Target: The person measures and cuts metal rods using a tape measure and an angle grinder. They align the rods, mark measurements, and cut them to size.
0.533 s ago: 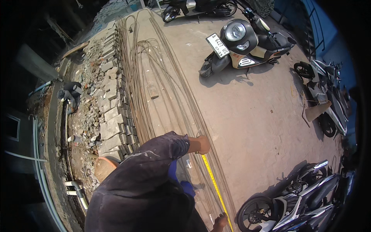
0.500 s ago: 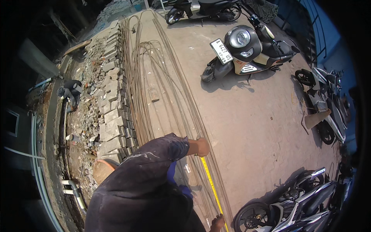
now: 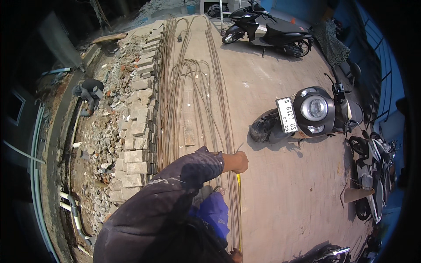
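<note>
My left hand (image 3: 236, 163) is closed in a fist over the long thin steel bars (image 3: 224, 105), with a yellow tape measure (image 3: 239, 180) coming out below it. A thin piece sticks up above the fist, too small to name. Further down, at the lower edge, my right hand (image 3: 237, 255) shows only in part, its fingers curled where the tape reaches it. Between the hands the tape looks very narrow along the outer bars. My dark sleeve (image 3: 188, 171) crosses above my purple clothing (image 3: 214, 215) and one foot (image 3: 220, 190).
Stacked paving blocks (image 3: 137, 162) line the left of the bars, beside rubble and a trench where another person (image 3: 89, 94) crouches. A scooter (image 3: 307, 111) stands on the right, another motorbike (image 3: 272, 33) behind it. A flat block (image 3: 189, 135) lies among the bars.
The view has shifted, so the bars and scooters sit further right and lower. The tape, broad and plain between my hands before, now shows as a thin strip. Both hands stay along the bars.
</note>
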Motion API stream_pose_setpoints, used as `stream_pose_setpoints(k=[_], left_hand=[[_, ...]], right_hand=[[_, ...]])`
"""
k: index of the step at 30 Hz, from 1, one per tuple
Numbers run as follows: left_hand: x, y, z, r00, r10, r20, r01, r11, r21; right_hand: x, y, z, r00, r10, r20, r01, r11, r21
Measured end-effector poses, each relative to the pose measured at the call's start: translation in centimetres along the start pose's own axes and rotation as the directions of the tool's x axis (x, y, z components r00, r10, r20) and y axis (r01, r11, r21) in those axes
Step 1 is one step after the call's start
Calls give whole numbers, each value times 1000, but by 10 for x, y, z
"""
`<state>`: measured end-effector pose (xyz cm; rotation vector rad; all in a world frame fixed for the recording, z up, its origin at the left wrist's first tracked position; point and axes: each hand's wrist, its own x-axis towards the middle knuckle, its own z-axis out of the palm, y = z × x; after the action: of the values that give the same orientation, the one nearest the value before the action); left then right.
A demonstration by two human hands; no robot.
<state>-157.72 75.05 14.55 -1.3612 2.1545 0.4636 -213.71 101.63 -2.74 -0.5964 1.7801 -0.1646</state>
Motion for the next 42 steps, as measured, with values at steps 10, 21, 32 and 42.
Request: stream_pose_setpoints(k=[10, 21, 32, 42], left_hand=[[4, -229, -53, 999, -51, -19, 52, 999, 15], [-26, -474, -72, 986, -155, 63, 159, 985, -70], [-34, -729, -24, 1000, -28, 1, 28, 998, -53], [-86, -983, 16, 1000, -7, -6, 7, 996, -90]], right_hand=[[79, -162, 122, 977, 211, 31, -207, 973, -103], [80, -579, 318, 907, -420, 12, 419, 907, 48], [46, -651, 527, 915, -386, -116, 388, 922, -1], [-13, -628, 708, 961, -3, -278, -2, 1000, -19]])
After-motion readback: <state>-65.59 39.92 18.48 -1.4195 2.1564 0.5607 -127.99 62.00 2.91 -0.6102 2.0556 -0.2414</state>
